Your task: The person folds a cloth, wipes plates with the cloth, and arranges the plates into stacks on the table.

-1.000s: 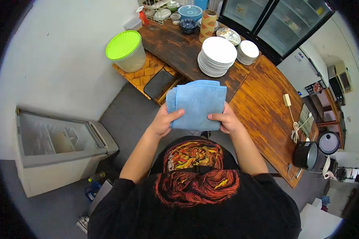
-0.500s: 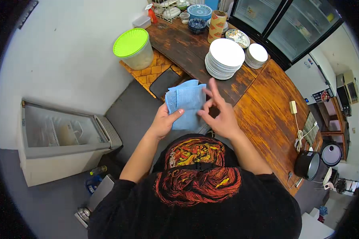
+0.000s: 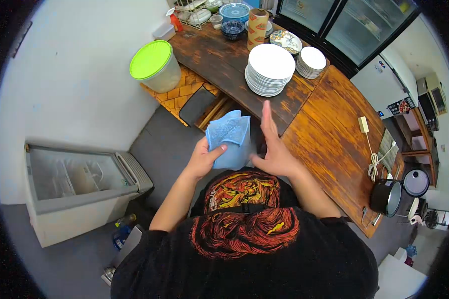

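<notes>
A folded light blue cleaning cloth (image 3: 229,142) is pinched in my left hand (image 3: 203,158), its thumb lying across the front. My right hand (image 3: 277,154) is just to the right of the cloth, fingers stretched upward and apart from the thumb. Nothing shows in that hand, though its thumb tip is blurred near the cloth's right edge. Beyond my hands, a tall stack of white plates (image 3: 270,67) stands on the wooden table (image 3: 334,144).
Smaller white plates (image 3: 312,62), a patterned plate (image 3: 286,41), a cardboard roll (image 3: 257,30) and blue bowls (image 3: 233,30) stand farther back. A green-lidded tub (image 3: 154,65) is at the left. A freezer (image 3: 85,192) stands lower left; a pot (image 3: 385,197) is at right.
My right hand's bent fingers have straightened and moved away from the cloth. The cloth's upper part has shifted and now shows a different fold. The view has shifted slightly.
</notes>
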